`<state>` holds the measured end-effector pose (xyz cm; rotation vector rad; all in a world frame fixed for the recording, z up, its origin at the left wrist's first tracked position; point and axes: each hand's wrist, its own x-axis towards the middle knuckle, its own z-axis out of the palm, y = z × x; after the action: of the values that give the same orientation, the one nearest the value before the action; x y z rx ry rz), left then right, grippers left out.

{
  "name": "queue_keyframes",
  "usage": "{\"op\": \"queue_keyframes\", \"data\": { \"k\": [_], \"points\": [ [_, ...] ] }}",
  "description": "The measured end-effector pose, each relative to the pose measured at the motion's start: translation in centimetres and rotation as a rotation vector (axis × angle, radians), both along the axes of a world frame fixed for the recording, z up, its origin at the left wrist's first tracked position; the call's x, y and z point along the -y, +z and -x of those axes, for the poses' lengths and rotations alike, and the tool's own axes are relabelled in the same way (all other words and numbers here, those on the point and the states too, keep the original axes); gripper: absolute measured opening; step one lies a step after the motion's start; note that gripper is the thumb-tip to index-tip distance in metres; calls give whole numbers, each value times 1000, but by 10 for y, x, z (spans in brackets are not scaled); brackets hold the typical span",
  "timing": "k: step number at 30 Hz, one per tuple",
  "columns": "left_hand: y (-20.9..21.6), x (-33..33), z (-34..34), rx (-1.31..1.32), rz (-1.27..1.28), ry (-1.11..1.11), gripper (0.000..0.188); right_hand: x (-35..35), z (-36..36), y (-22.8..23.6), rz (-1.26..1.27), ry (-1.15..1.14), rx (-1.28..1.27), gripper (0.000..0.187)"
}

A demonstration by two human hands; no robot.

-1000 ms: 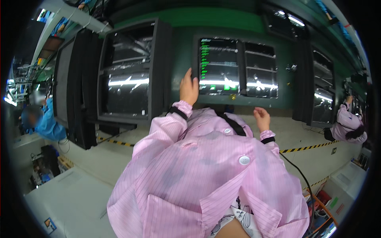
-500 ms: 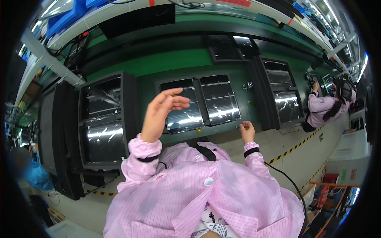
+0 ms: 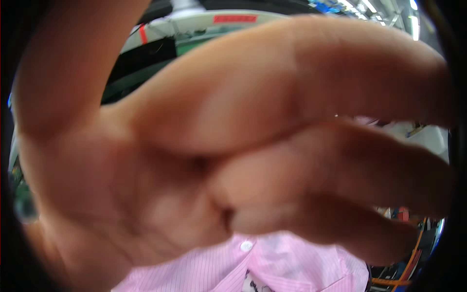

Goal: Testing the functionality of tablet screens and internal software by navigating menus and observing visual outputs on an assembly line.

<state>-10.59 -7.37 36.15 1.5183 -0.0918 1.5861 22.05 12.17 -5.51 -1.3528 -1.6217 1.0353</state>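
My left hand (image 3: 185,175) fills most of the picture, very close to the camera, its palm toward it. The thumb rises at the upper left and the fingers stretch to the right with gaps between them, so the hand is open. I see nothing held in it. My right hand is hidden or out of the picture. The workbench with its dark glossy panels is almost wholly covered by the palm.
A pale shelf edge (image 3: 194,23) with a red strip (image 3: 235,19) shows beyond the fingers. Under it is a dark panel (image 3: 146,61). My pink striped jacket (image 3: 214,270) shows below. An orange rail (image 3: 389,282) stands at the lower right.
My left hand has come up from above the panels to right before the camera and now blocks the bench. My right hand, earlier near the bench's front edge, no longer shows.
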Motion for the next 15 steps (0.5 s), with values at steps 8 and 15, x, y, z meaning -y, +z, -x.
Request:
{"op": "queue_keyframes", "data": {
  "k": [8, 15],
  "points": [
    [70, -60, 2, -37, -329, -4, 79, 28, -3, -2, -130, -45, 180, 15],
    [75, -69, -15, -9, -232, -25, 78, 36, 10, 24, -13, -9, 108, 17]
  ]
}}
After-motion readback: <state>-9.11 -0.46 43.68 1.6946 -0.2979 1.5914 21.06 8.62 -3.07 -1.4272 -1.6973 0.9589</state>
